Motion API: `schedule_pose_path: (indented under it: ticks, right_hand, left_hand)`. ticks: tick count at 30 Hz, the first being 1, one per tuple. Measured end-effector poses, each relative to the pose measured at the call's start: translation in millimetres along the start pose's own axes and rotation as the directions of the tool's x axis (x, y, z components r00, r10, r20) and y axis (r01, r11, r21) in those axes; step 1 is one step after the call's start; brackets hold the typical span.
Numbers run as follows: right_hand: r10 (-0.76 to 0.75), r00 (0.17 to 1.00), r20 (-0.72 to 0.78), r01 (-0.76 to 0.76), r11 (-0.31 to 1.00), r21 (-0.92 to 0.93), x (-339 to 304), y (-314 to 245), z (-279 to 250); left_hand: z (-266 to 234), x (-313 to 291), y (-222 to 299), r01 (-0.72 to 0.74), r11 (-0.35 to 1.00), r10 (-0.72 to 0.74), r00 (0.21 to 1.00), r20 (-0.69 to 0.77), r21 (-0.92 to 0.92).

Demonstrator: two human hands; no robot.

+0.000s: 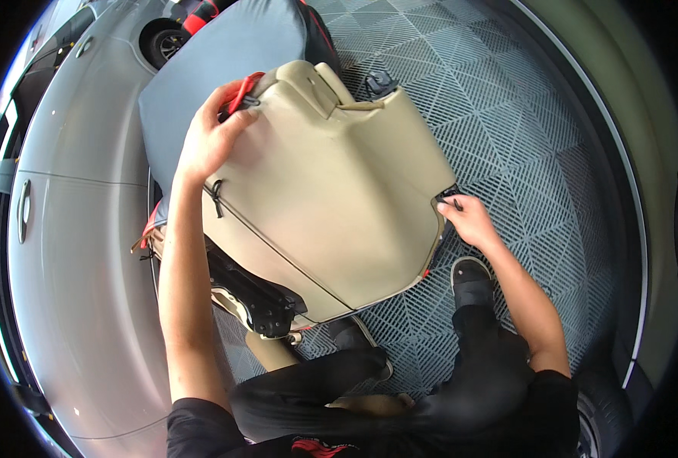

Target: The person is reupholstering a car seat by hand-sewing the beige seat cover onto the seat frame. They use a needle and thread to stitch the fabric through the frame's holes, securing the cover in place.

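A beige car seat part [347, 175] lies in front of me, its smooth back panel facing up. At its upper left edge, my left hand [215, 133] is closed around a red-handled tool [241, 93] with a dark tip, partly hidden by the fingers. My right hand [469, 219] pinches a small black strap end [456, 203] at a dark notch in the panel's right edge. Across the panel's lower left runs a thin black cord [278, 256], with a knotted loop [217, 197] near my left forearm.
A grey-blue seat cover [209, 72] with red trim lies beyond the panel. Black seat hardware [266, 305] shows at its lower left. A silver car [87, 229] stands close on my left, another car's edge [621, 168] on my right. Grey grid tiles [507, 130] cover the floor.
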State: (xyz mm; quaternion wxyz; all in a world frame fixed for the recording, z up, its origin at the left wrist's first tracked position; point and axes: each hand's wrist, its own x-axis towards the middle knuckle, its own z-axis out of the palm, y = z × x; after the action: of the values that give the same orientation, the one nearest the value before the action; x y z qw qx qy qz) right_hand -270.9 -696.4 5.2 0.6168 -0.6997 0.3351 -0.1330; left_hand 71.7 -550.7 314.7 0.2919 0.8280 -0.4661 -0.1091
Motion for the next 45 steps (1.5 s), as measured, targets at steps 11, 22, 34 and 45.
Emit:
schedule_pose_path:
  ticks: [11,22,34,45]
  right_hand:
    - [-0.192,0.98,0.051,0.186,0.977,0.108,-44.0,-144.9,-107.2]
    - [-0.436,0.843,0.316,0.18,0.782,0.597,78.0,-284.7,-26.8]
    - [-0.638,0.765,0.085,0.548,0.715,0.434,78.2,-437.1,-56.5]
    - [-0.701,0.713,-0.02,0.623,0.619,0.479,103.9,-340.8,-58.1]
  left_hand:
    - [15.2,-2.9,-11.4,-0.001,0.965,0.082,0.95,-0.3,0.263]
    - [27.8,-0.9,-11.8,-0.006,0.999,0.02,0.933,-0.36,0.041]
    - [23.0,1.8,-4.5,-0.013,0.99,-0.048,0.91,-0.411,-0.142]
    - [6.3,-3.7,-14.6,-0.068,0.865,-0.128,0.928,-0.349,-0.497]
